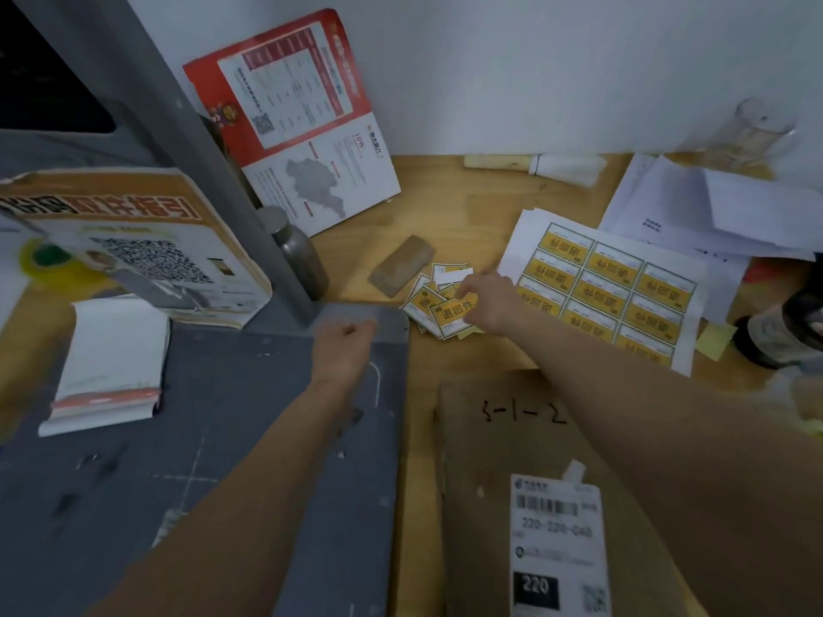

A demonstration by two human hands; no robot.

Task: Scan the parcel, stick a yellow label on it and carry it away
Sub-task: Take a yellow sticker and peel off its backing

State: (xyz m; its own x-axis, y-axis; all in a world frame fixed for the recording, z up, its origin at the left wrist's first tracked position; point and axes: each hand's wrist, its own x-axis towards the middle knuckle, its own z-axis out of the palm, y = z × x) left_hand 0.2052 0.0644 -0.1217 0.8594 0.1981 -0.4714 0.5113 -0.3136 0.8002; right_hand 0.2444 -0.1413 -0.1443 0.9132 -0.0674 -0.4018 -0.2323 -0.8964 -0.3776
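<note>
While the right hand (485,305) reaches forward, its fingers (467,292) curl down onto the top yellow label (454,314) of a loose pile (434,300), seemingly pinching it to lift one for sticking; the exact grip is blurred. Just right of those fingers lies an uncut sheet (610,291) of the same labels, kept near as spare stock. To their left, the left hand (343,345) is a loose fist holding nothing, resting on the grey mat (222,438). Nearer the body than both hands, under the right forearm, the parcel (534,505) lies flat on the desk (445,207), barcode label (556,541) up, ready for its sticker.
</note>
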